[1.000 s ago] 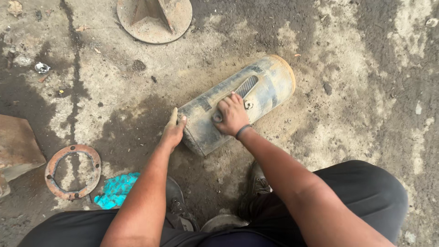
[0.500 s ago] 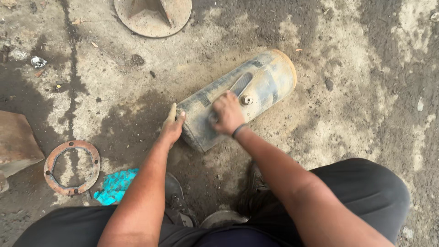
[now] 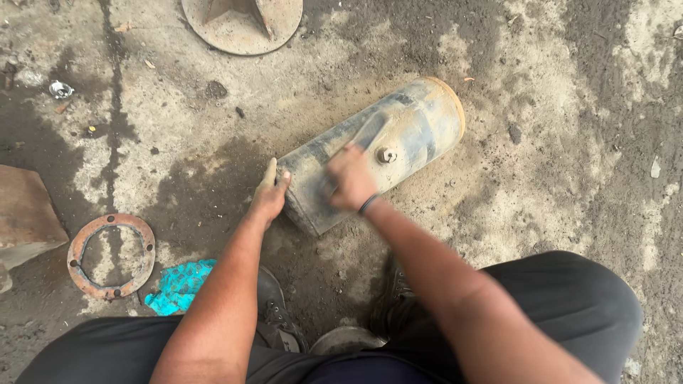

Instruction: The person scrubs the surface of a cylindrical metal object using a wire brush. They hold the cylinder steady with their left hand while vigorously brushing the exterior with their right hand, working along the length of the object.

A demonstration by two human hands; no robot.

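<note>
Your right hand (image 3: 350,178) sits on top of the dusty metal tank (image 3: 377,153). It looks blurred, and its fingers curl down on the tank's round side, near a small bolt (image 3: 385,154) that sticks up. You cannot tell if this grip is closed on anything or just pressed flat. A dark band (image 3: 368,205) goes around your wrist. Your right arm reaches up from the lower right.

Your left hand (image 3: 269,198) is at the near end of the tank. The thumb points up and the fingers wrap the end rim, so this grip is partly closed on the tank's edge. Your left arm runs almost straight up from the bottom.

The tank lies on its side on the dirty concrete floor (image 3: 555,142). Its long way goes from lower left to upper right. The far round end, with a rusty orange rim, points up and to the right.

To the left lie a rusty ring (image 3: 78,274) with holes and a blue-green scrap (image 3: 179,286). A round metal base (image 3: 213,32) lies at the top. Your shoes (image 3: 274,313) and dark trousers (image 3: 569,306) show below.
</note>
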